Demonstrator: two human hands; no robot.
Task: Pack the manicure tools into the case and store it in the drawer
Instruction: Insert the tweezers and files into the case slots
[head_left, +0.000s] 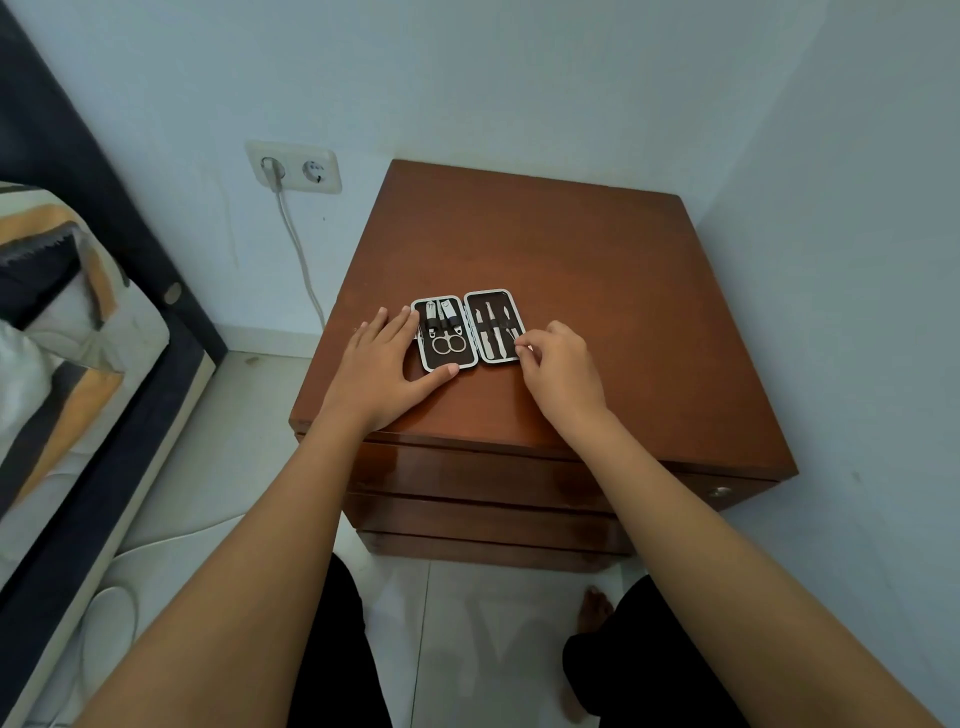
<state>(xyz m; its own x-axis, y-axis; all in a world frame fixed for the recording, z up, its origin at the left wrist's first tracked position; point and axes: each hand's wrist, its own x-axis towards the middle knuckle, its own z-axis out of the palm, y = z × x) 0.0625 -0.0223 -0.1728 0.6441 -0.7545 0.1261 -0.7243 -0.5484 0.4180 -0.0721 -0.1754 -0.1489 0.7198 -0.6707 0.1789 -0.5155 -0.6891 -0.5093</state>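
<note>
A small manicure case (469, 329) lies wide open on top of the brown wooden nightstand (571, 270). Its left half holds clippers and scissors (448, 344) under a strap; its right half holds several slim metal tools (493, 330). My left hand (387, 364) lies flat, fingers spread, against the case's left edge with the thumb at its near corner. My right hand (556, 364) sits at the case's right edge, fingertips pinched on that rim or on a thin tool there; which one I cannot tell.
The nightstand has several shut drawers (483, 478) on its front, below my wrists. A bed (78, 338) stands to the left, and a wall socket (293, 166) with a white cable sits behind. My knees and a bare foot (595, 613) are on the tiled floor.
</note>
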